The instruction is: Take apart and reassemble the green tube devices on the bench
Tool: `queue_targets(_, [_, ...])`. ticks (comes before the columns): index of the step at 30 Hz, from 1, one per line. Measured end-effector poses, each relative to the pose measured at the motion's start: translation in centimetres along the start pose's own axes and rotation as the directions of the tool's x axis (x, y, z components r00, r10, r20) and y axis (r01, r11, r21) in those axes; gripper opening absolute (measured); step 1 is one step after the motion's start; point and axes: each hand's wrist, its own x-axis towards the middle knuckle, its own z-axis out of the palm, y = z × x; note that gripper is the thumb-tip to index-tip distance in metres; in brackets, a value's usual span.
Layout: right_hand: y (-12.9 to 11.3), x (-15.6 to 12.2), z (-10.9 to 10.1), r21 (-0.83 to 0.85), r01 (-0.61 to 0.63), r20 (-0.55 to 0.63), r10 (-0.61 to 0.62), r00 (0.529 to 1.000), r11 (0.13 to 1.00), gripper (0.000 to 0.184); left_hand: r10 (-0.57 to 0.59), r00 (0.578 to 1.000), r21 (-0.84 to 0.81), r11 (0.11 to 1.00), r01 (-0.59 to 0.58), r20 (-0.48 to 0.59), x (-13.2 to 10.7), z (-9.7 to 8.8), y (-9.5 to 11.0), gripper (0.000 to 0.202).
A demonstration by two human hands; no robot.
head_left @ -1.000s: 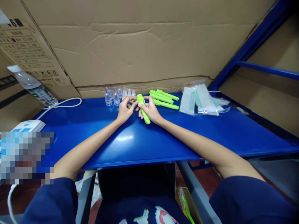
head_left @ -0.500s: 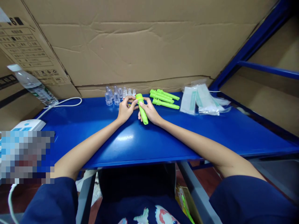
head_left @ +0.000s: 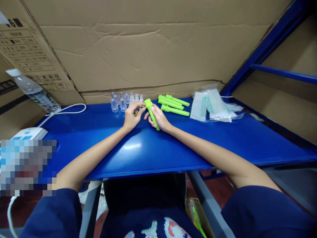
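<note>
My right hand is closed round a lime-green plastic flashlight body, its wide end up and tilted to the left. A thin yellow ring circles it just below the wide end. At that ring, the thumb and forefinger of my left hand are pinched together. More yellow shows under the left fingers, like further rings, partly hidden. To the right lie several similar green flashlight bodies. Behind my left hand stand several clear plastic caps and small white-based pieces.
Plastic bags with white and green contents lie on the right of the blue table. On the left are a water bottle, a white cable and a power strip. A cardboard wall rises behind.
The green flashlight body has tilted more, its narrow end swinging right and deeper into my right hand. The yellow ring round its neck shows more plainly. My left fingers remain at its wide end.
</note>
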Motion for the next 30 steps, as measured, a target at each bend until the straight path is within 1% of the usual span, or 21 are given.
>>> queue_targets(7, [0.1,-0.4,0.5,-0.103,0.02,-0.041,-0.025,0.999,0.994,0.05,0.054,0.996,0.025,0.998,-0.056,0.067,-0.1,-0.2,0.0,0.031])
queue_targets(10, [-0.1,-0.2,0.5,-0.143,0.008,-0.041,-0.014,0.999,0.99,0.052,0.035,0.995,0.033,0.999,-0.038,0.098,-0.2,-0.2,0.0,0.034])
queue_targets(12, [-0.7,0.1,0.0,-0.191,0.003,-0.046,-0.012,0.999,0.982,0.052,0.016,0.993,0.008,1.0,-0.017,0.116,-0.2,-0.1,0.0,0.036])
queue_targets(14, [-1.7,0.6,-1.1,-0.28,0.006,-0.076,-0.029,0.997,0.96,0.055,0.012,0.99,-0.046,0.999,-0.005,0.14,-0.2,0.2,-0.1,0.038])
queue_targets(16, [-2.9,1.1,-3.0,-0.42,0.0,-0.147,-0.068,0.987,0.907,0.057,0.014,0.986,-0.107,0.994,0.004,0.166,-0.3,0.5,-0.2,0.041])
queue_targets(18, [-4.2,1.4,-5.3,-0.593,-0.04,-0.233,-0.124,0.965,0.804,0.051,0.008,0.985,-0.142,0.99,0.017,0.17,-0.3,0.8,-0.3,0.044])
queue_targets(20, [-5.3,1.5,-7.5,-0.707,-0.101,-0.307,-0.174,0.936,0.7,0.048,-0.022,0.987,-0.138,0.989,0.045,0.161,-0.4,0.9,-0.4,0.045])
queue_targets(22, [-6.1,1.3,-9.1,-0.761,-0.156,-0.305,-0.134,0.943,0.63,0.044,-0.064,0.986,-0.108,0.991,0.081,0.156,-0.4,0.9,-0.5,0.043])
queue_targets(24, [-6.6,1.1,-9.8,-0.775,-0.195,-0.284,-0.057,0.957,0.601,0.038,-0.101,0.983,-0.069,0.991,0.113,0.154,-0.3,0.8,-0.6,0.041])
queue_targets(27, [-6.5,1.0,-9.2,-0.764,-0.217,-0.239,0.046,0.97,0.607,0.033,-0.127,0.981,-0.036,0.99,0.133,0.144,-0.3,0.8,-0.7,0.038])
queue_targets(30, [-5.8,1.0,-8.0,-0.74,-0.205,-0.199,0.083,0.976,0.641,0.035,-0.137,0.979,-0.018,0.99,0.141,0.15,-0.2,0.8,-0.9,0.036])
